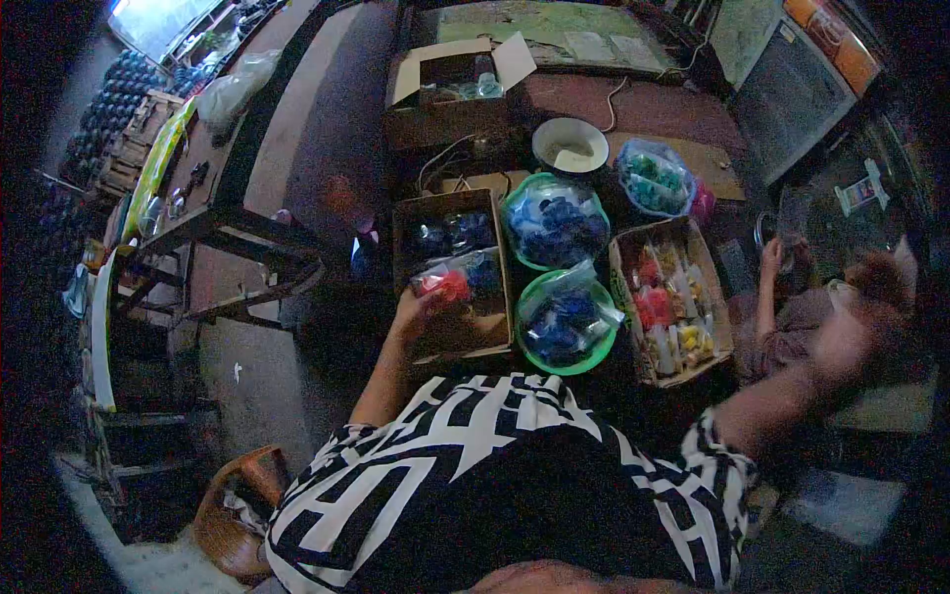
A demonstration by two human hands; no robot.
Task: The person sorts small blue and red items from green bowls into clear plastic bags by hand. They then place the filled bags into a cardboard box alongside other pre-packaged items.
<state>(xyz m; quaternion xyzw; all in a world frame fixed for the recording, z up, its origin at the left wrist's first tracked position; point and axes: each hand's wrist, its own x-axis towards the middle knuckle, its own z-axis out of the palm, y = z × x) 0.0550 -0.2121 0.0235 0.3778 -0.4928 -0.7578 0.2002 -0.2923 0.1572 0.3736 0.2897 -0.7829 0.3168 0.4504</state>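
Observation:
My left hand (411, 313) is closed on a clear plastic packet with red pieces inside (444, 286). It holds the packet over an open cardboard box (473, 348), where dark blue packets (455, 234) lie. Just right of that box, two green-rimmed basins (521, 335) contain dark blue items under clear plastic. My right hand (876, 287) is raised far to the right, away from the boxes. Motion and darkness smear its fingers, so whether it holds anything does not show.
A carton of red and yellow packets (675, 374) stands right of the basins. Behind are a white bowl (570, 135), a basin of green items (653, 176) and an open box (445, 111). Another person's hand (771, 255) is at the right, near my right arm. A wooden bench (252, 238) stands left.

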